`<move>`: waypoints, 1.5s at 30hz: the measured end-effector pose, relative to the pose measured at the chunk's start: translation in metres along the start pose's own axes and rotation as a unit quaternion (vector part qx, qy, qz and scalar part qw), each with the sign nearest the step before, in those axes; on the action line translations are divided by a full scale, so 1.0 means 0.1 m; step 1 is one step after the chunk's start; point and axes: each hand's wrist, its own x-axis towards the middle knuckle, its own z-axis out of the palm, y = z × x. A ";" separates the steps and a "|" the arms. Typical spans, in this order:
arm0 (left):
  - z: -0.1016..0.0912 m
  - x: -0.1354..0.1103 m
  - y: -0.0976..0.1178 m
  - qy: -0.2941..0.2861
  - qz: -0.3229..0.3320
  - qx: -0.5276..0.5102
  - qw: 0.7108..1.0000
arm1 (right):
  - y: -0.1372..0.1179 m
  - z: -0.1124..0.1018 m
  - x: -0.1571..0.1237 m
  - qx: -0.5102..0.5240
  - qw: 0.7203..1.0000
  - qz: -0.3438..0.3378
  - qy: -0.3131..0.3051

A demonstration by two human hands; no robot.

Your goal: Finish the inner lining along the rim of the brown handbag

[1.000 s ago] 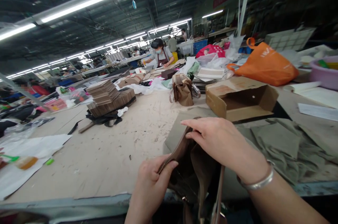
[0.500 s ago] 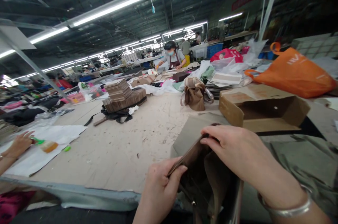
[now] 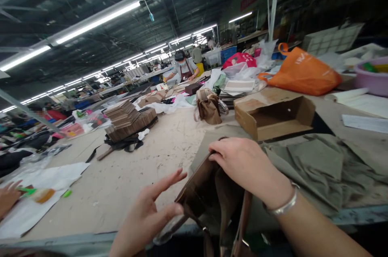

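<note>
A brown bag (image 3: 197,186) with its mouth open lies at the table's near edge, its dark inside showing. My right hand (image 3: 239,164), with a silver bangle at the wrist, pinches the bag's far rim between thumb and fingers. Just left of the bag, my left hand (image 3: 151,208) is spread, thumb and fingers apart, with nothing in it. Its thumb is close by the bag's left edge; whether they touch I cannot tell. Olive-green fabric (image 3: 318,168) lies crumpled to the right of the bag.
Behind the bag stand an open cardboard box (image 3: 245,121) and a small brown backpack (image 3: 209,109). Stacked brown pieces (image 3: 127,115) sit further left. At far left, a co-worker's hand (image 3: 9,198) is by a glue bottle (image 3: 44,195). An orange bag (image 3: 306,71) lies at the back right.
My left hand has let go of the bag's rim and opened, moving left. My right hand keeps its pinch. The view has turned to the right.
</note>
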 end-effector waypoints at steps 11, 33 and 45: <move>0.25 0.78 0.84 -0.106 0.040 0.327 0.938 | 0.09 0.06 -0.02 0.033 0.999 -0.022 0.014; 0.39 0.70 0.78 -0.069 0.034 0.343 0.936 | 0.23 -0.11 -0.14 0.023 0.999 -0.020 0.037; 0.43 0.72 0.76 -0.082 0.014 0.368 0.926 | 0.27 -0.14 -0.14 0.027 0.999 -0.015 0.037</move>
